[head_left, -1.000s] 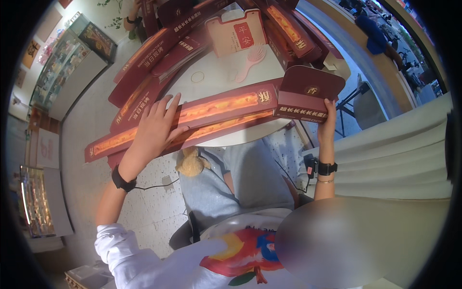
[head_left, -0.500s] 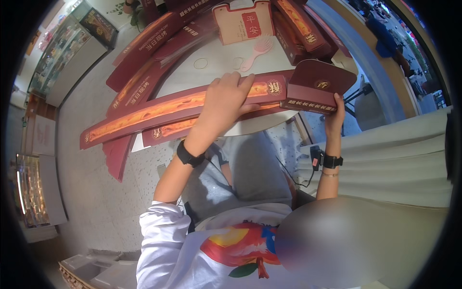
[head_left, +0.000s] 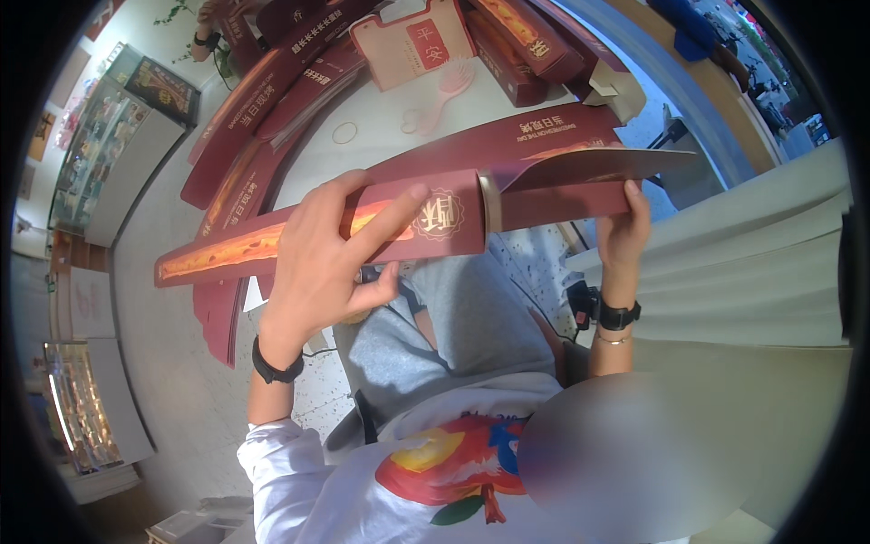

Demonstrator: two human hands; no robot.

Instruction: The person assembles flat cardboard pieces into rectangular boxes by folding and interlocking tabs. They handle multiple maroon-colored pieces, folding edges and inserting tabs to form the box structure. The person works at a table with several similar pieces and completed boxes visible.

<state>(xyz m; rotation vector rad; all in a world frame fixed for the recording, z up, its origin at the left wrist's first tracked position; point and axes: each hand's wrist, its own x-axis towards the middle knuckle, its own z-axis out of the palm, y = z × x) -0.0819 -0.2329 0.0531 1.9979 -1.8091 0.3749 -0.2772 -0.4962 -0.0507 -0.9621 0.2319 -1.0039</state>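
Observation:
A long, narrow maroon box (head_left: 458, 218) with a golden pastry picture along its side is held up in front of me, over my lap and the table's near edge. My left hand (head_left: 317, 249) wraps round it near its middle, thumb below and fingers over the top. The right end of the box stands open, with a maroon flap (head_left: 562, 207) drawn out and a lid panel (head_left: 616, 165) spread above. My right hand (head_left: 623, 231) pinches the outer end of that flap. Another maroon box (head_left: 507, 136) lies just behind on the table.
On the white table (head_left: 313, 168) lie a pink hairbrush (head_left: 446, 98) and a thin ring (head_left: 344, 133). A cream-and-red carton (head_left: 417, 50) stands behind, with maroon boxes (head_left: 535, 45) at right and stacked flat ones (head_left: 245, 118) at left. Another person (head_left: 210, 23) shows at the far left.
The held box has come nearer and its right end has swung toward me. My left hand has shifted left and lower with it. The lid panel now lies flatter, stretching out to the right.

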